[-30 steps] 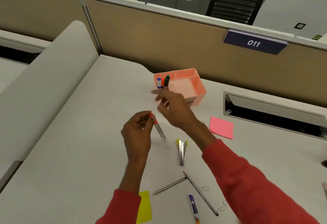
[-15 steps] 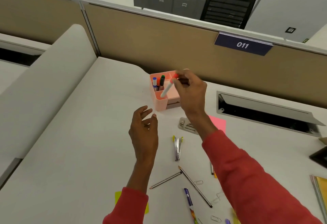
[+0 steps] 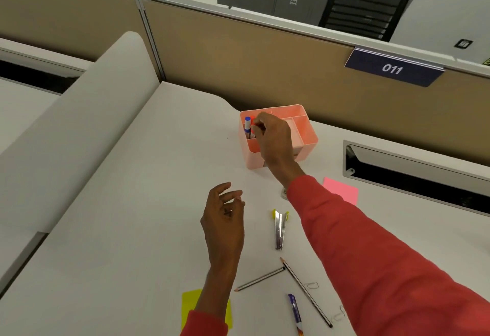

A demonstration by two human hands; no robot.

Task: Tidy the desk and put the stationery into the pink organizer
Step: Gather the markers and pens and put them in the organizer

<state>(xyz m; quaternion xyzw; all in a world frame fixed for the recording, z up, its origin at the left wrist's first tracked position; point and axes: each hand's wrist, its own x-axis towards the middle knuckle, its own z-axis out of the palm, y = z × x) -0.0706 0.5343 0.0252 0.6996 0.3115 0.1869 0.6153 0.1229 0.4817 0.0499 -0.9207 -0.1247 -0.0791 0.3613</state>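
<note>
Head view: right hand (image 3: 273, 136) reaches over the pink organizer (image 3: 305, 126) at 12 o'clock on the desk (image 3: 132, 216), fingertips pinched on a red-capped marker (image 3: 252, 120) standing in the organizer's left compartment just beside a blue-capped marker (image 3: 248, 123). Left hand (image 3: 225, 219) hovers at 6 o'clock of the organizer, fingers loosely curled, holding nothing. Loose on the desk at 5 o'clock: staple remover (image 3: 279, 228), two pencils (image 3: 261, 278), pen (image 3: 295, 311), pink sticky note (image 3: 344, 189); yellow sticky note (image 3: 189, 306) under the left wrist.
</note>
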